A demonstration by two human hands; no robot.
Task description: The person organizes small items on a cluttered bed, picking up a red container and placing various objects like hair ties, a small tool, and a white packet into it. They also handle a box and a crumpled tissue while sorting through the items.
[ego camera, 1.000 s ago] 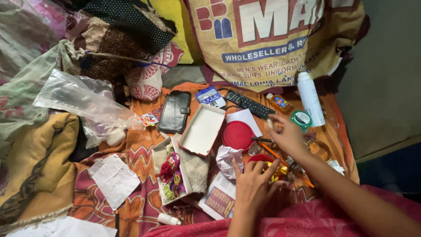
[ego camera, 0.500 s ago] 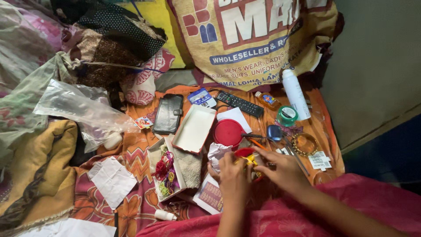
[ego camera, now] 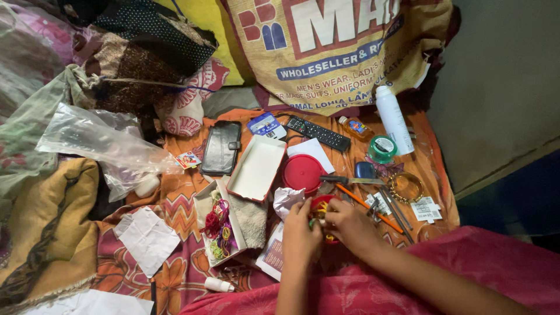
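Container: small red round tub [ego camera: 319,205], just in front of us on the orange patterned cloth [ego camera: 175,204], between both hands; yellow bits show inside, prob. hair ties or the like, too small to tell.
L hand: our left hand [ego camera: 300,233] curls round the tub's near-left side, fingers bent and closed on its wall.
R hand: our right hand [ego camera: 350,224] comes in from the right, fingertips pinched at the tub's mouth; whether they grip anything inside we cannot tell.
Just beside: crumpled white paper [ego camera: 287,201] touching the tub's left; red round lid [ego camera: 303,172] behind it; orange pencil [ego camera: 368,208] and thin metal tools to the right.
Further out: open white cardboard box [ego camera: 256,167], box of coloured hair ties [ego camera: 219,224], black wallet [ego camera: 221,149], remote control [ego camera: 318,133], white spray bottle [ego camera: 394,119], green-lidded jar [ego camera: 382,149], gold bangles [ego camera: 406,186].
Edges: clear plastic bag [ego camera: 99,143] at left, big printed woven sack [ego camera: 338,46] behind.
Risk: tub sits on soft cloth, so a push from the R fingers could tip it and spill the contents.
Risk 2: the R wrist is close over the pencil and tools; a sweep could roll them off the cloth's edge.
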